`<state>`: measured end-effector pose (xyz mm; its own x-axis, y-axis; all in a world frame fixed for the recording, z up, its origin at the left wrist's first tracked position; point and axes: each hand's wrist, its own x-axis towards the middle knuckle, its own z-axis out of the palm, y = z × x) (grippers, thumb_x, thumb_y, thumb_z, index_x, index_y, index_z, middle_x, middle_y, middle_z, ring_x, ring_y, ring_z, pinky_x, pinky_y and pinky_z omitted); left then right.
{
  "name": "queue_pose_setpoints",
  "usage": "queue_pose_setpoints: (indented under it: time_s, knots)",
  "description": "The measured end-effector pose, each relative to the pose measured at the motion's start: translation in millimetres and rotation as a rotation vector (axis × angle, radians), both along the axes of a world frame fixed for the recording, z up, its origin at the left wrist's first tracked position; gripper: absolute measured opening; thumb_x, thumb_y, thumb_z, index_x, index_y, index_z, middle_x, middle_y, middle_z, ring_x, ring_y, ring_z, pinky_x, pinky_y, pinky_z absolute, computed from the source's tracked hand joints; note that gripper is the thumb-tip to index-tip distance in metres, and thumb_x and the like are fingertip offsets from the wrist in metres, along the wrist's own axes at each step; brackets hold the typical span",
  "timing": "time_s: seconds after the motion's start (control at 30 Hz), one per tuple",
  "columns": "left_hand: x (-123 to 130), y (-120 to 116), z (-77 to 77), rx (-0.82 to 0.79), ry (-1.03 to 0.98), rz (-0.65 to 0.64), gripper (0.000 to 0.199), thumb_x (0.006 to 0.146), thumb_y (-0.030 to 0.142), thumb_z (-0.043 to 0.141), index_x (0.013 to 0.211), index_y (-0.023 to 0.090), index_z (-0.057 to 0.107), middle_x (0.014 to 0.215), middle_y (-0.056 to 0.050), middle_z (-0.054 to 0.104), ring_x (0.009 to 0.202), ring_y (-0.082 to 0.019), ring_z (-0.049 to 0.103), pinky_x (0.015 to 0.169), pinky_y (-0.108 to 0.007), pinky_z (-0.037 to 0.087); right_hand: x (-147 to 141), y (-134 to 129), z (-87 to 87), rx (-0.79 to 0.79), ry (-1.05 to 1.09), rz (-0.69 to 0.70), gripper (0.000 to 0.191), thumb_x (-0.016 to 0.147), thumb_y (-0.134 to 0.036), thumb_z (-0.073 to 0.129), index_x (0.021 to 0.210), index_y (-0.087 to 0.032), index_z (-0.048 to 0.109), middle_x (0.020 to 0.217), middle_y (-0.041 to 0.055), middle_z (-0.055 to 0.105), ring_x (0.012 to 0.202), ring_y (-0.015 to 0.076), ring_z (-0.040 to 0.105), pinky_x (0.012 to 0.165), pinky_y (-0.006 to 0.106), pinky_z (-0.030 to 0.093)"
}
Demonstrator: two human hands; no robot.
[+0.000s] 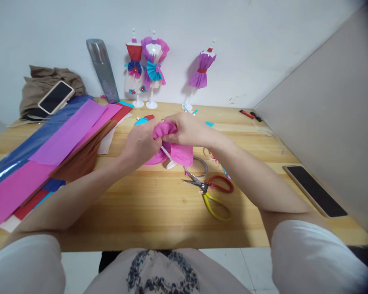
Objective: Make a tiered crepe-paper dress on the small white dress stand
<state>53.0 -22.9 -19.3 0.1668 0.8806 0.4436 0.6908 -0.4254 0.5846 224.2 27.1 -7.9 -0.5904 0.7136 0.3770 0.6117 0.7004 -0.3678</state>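
My left hand [142, 141] and my right hand [188, 128] meet over the middle of the table. Both are closed, pinching bunched pink crepe paper [182, 154] between their fingers. Below it, a thin white stem with a round foot [171, 164] slants out, like the small dress-form stands at the back; its upper part is hidden by hands and paper. Scissors [204, 187] with one red and one yellow handle lie partly open, nearer me. A grey ring [206, 167], perhaps a tape roll, lies just behind the scissors.
Crepe paper sheets [64, 134] cover the left side, beside a phone [57, 97] on brown cloth [46, 77]. A flask [102, 71] and three dressed mini mannequins [135, 61] stand by the wall. Another phone [315, 191] lies right, below a side panel [325, 102].
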Motion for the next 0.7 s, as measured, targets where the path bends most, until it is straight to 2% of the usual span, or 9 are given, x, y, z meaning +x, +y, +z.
queue_pose_setpoints:
  time_s: [0.1,0.23,0.4,0.5,0.6,0.63,0.7]
  knots:
    - [2,-3,-4.8,0.001,0.037,0.047,0.017,0.073,0.01,0.06,0.083,0.021,0.069,0.073,-0.005,0.066,0.07,-0.023,0.059,0.062,-0.03,0.036,0,-7,5.6,-0.051,-0.085,0.043,0.013,0.073,-0.013,0.076,0.075,-0.022,0.067,0.07,-0.0004,0.071,0.063,0.0178,0.061,0.06,0.031,0.046]
    - [4,-5,-12.6,-0.01,0.081,0.095,0.028,0.076,0.013,0.06,0.1,0.021,0.073,0.087,-0.008,0.072,0.081,-0.027,0.064,0.07,-0.033,0.042,3,-11,6.4,0.017,-0.09,0.056,0.013,0.076,-0.018,0.073,0.074,-0.022,0.062,0.07,0.0001,0.068,0.062,0.0151,0.056,0.056,0.029,0.041]
    - [3,-8,-24.0,0.024,0.118,0.1,0.025,0.084,0.014,0.055,0.097,0.021,0.075,0.092,-0.009,0.074,0.09,-0.028,0.066,0.08,-0.037,0.046,14,-19,2.6,0.001,-0.072,-0.009,0.006,0.079,-0.021,0.071,0.084,-0.019,0.067,0.077,0.0029,0.071,0.069,0.0177,0.063,0.062,0.03,0.043]
    - [-2,-15,-32.9,0.067,0.067,0.069,0.023,0.086,0.018,0.055,0.097,0.023,0.075,0.097,-0.007,0.075,0.094,-0.026,0.067,0.083,-0.035,0.047,24,-24,-8.5,-0.099,-0.007,-0.041,0.025,0.074,-0.021,0.075,0.099,-0.019,0.072,0.087,0.005,0.075,0.076,0.0213,0.067,0.067,0.032,0.047]
    - [-9,-26,-42.2,0.114,0.014,0.029,0.019,0.086,0.018,0.058,0.095,0.022,0.074,0.094,-0.006,0.075,0.09,-0.022,0.067,0.083,-0.032,0.048,33,-26,-26.0,-0.248,0.073,-0.078,0.041,0.072,-0.02,0.076,0.113,-0.018,0.072,0.096,0.0062,0.077,0.081,0.0221,0.069,0.071,0.033,0.05]
    - [-11,-29,-44.8,0.14,-0.006,0.034,0.017,0.085,0.019,0.058,0.093,0.022,0.073,0.091,-0.005,0.075,0.087,-0.021,0.067,0.081,-0.031,0.048,35,-27,-31.9,-0.29,0.109,-0.1,0.043,0.071,-0.018,0.074,0.114,-0.016,0.072,0.097,0.0064,0.077,0.081,0.0218,0.069,0.072,0.033,0.05]
    - [-15,-37,-49.0,0.129,-0.015,0.027,0.015,0.086,0.022,0.06,0.093,0.023,0.073,0.086,-0.004,0.075,0.083,-0.019,0.067,0.08,-0.03,0.048,37,-29,-42.0,-0.364,0.174,-0.125,0.033,0.072,-0.014,0.07,0.105,-0.015,0.075,0.091,0.0056,0.077,0.078,0.0205,0.069,0.069,0.03,0.049]
